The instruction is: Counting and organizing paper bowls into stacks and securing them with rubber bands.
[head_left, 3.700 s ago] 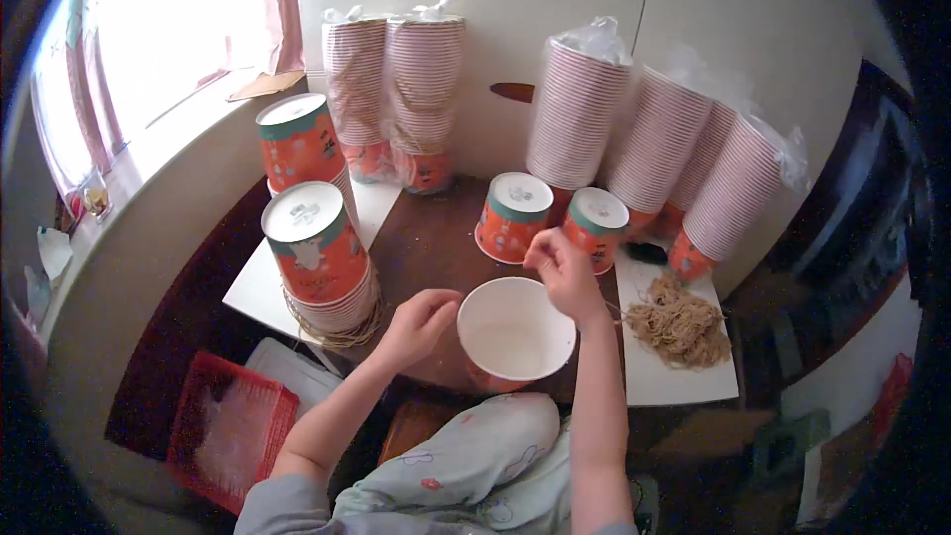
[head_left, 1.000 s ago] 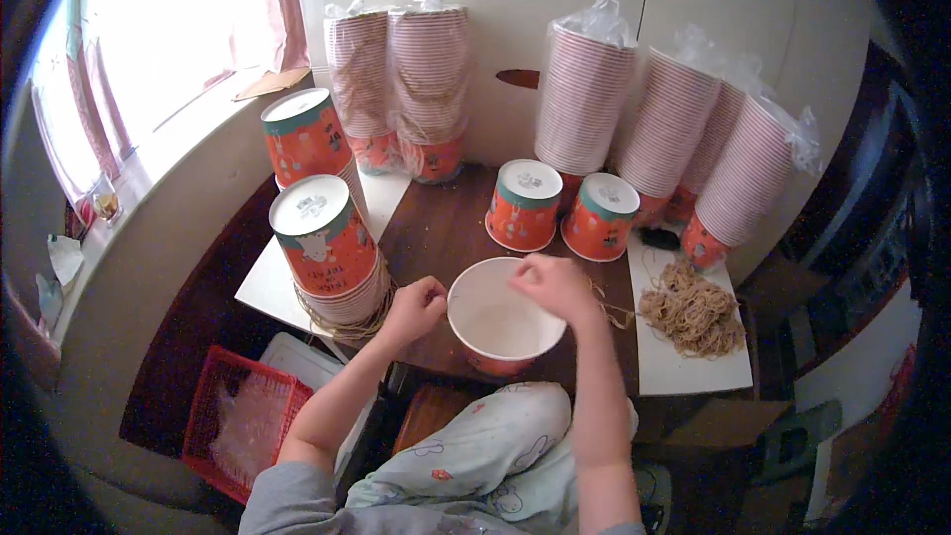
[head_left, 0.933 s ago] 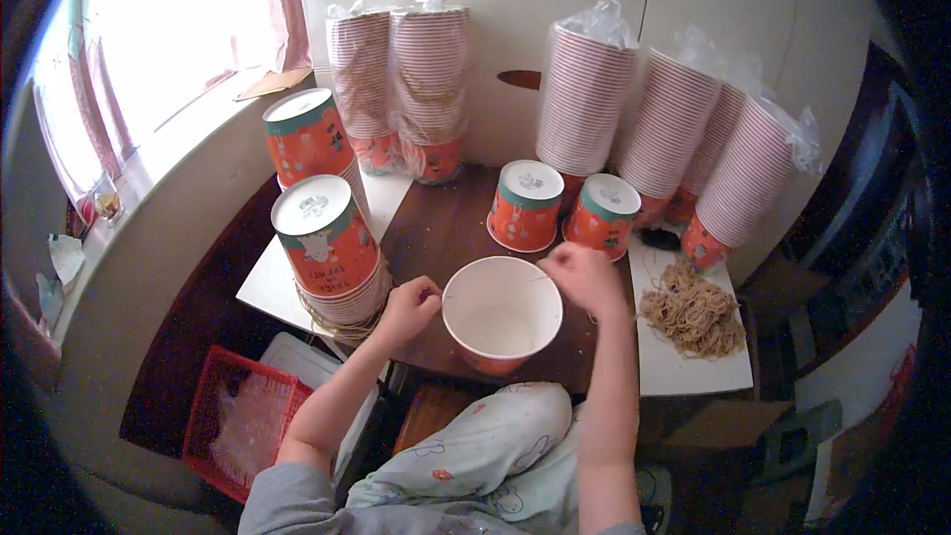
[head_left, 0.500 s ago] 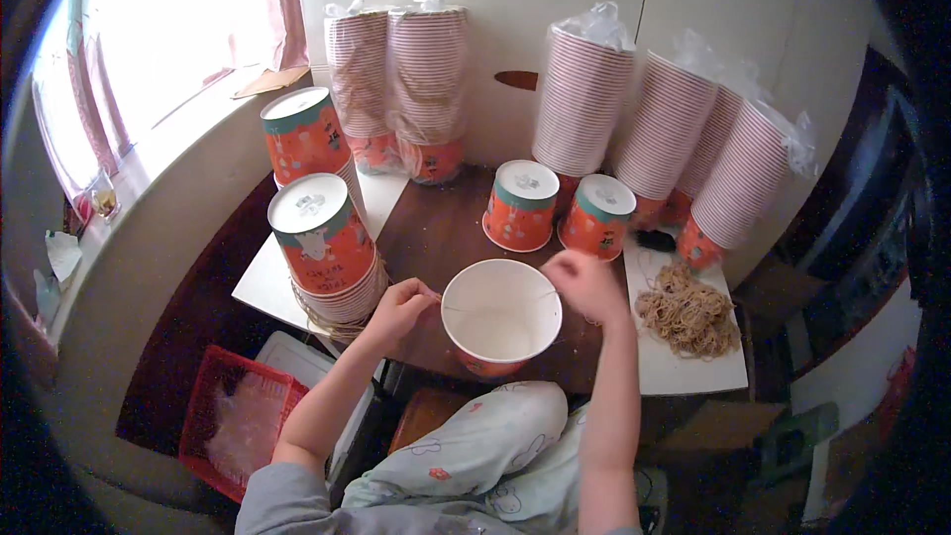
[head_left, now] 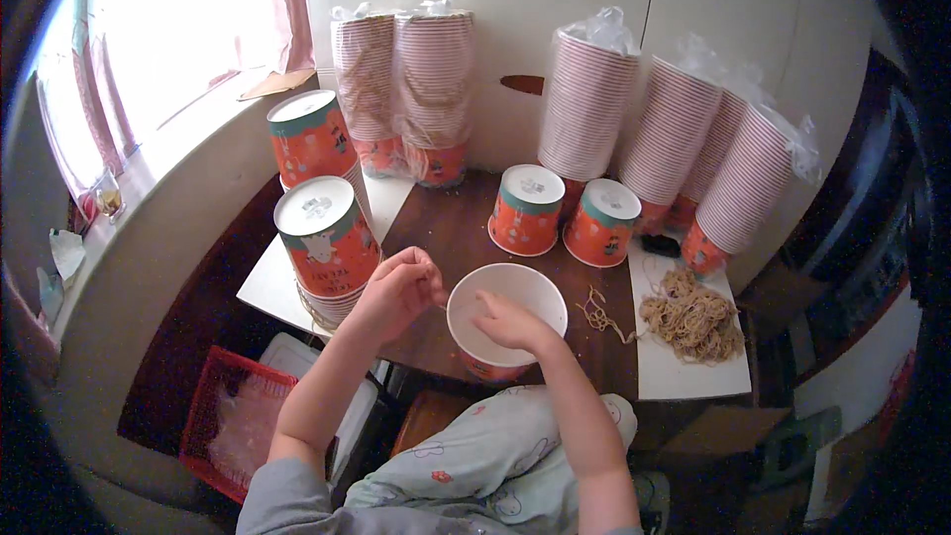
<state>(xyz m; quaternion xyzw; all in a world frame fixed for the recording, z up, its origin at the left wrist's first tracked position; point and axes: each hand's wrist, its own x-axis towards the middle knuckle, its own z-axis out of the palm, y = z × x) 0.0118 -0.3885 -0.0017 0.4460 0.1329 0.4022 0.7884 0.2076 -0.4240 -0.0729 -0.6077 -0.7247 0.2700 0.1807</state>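
A white-lined orange paper bucket stands mouth up at the table's near edge, in front of my lap. My left hand hovers at its left rim, fingers curled together; what they may pinch is too small to make out. Over the mouth reaches my right hand, index finger stretched toward the inner left wall, other fingers partly hidden. Just right of the bucket lies a short loose length of tan twine. Farther right, a tangled heap of twine rests on a white board.
Upturned bucket stacks stand at the left, with twine around the nearer one's base. Two upturned buckets sit behind the mouth-up one. Tall bagged bucket stacks line the wall. A red basket is low at the left.
My right hand has moved left from beyond the right rim to over the bucket's mouth, uncovering the loose twine. The left hand has risen slightly. The thin strand across the mouth no longer shows.
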